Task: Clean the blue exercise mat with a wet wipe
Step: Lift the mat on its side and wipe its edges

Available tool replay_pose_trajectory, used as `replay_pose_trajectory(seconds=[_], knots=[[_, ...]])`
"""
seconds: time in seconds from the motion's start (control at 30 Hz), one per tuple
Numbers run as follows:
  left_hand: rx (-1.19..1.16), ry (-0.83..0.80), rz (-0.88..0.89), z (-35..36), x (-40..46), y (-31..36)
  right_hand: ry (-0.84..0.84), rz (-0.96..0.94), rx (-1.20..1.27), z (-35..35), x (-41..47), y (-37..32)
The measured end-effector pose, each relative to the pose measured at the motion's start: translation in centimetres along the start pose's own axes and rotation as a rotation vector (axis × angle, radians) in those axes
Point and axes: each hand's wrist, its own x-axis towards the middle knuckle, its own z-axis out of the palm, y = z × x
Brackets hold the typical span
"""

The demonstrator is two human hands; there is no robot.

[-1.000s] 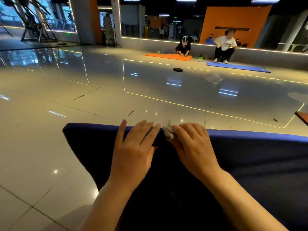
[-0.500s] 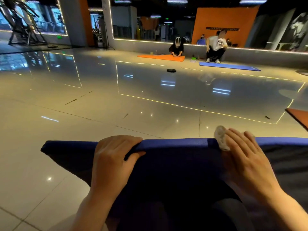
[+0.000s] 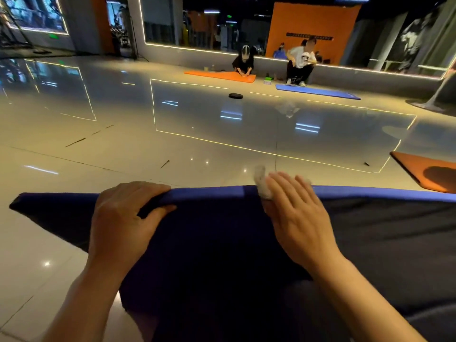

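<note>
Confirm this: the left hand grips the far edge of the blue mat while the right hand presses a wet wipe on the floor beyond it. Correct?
Not quite. In the head view the right hand presses the wet wipe on the blue mat's far edge, not the floor. The left hand does grip that edge.

We see a glossy pale tiled floor (image 3: 148,144) that reflects thin glowing light strips, a long mirror wall (image 3: 197,25) edged with light, a flat orange wall panel (image 3: 313,23), an orange foam mat (image 3: 222,75), a far blue mat (image 3: 318,91), and a small black round disc (image 3: 235,96).
</note>
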Motion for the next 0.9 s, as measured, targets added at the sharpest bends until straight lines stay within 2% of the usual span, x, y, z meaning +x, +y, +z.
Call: replay_pose_trajectory(seconds=[0.13,0.27,0.33,0.43,0.5,0.6,0.7,0.77,0.83,0.9], knots=[[0.006,-0.006,0.014,0.1,-0.4,0.1,-0.051,0.207,-0.075,-2.1,-3.7,7.9],[0.026,0.011,-0.001,0.1,-0.6,0.3,-0.024,0.299,-0.008,-2.0,-3.2,7.1],[0.018,0.015,-0.004,0.3,-0.5,0.5,-0.016,0.235,0.043,-1.3,-1.8,3.4],[-0.014,0.018,-0.016,0.5,-0.3,0.5,-0.035,0.027,0.160,0.2,0.7,-3.5],[-0.022,0.013,-0.021,0.4,-0.2,0.4,-0.071,-0.078,0.171,0.8,1.5,-5.6],[0.001,0.005,-0.006,0.2,0.0,0.1,-0.066,-0.159,0.106,0.6,1.2,-1.4],[0.022,-0.007,0.004,0.5,0.4,-0.4,-0.054,-0.049,-0.016,-1.4,-0.9,6.8],[0.034,-0.014,0.019,0.7,0.9,-0.5,-0.111,0.094,-0.061,-3.7,-1.8,11.3],[0.029,-0.024,0.026,1.0,1.4,-0.8,-0.187,0.219,-0.036,-5.5,-1.6,13.8],[0.000,-0.021,-0.017,0.8,2.2,-1.3,-0.204,0.198,-0.055,-5.8,-0.8,13.8]])
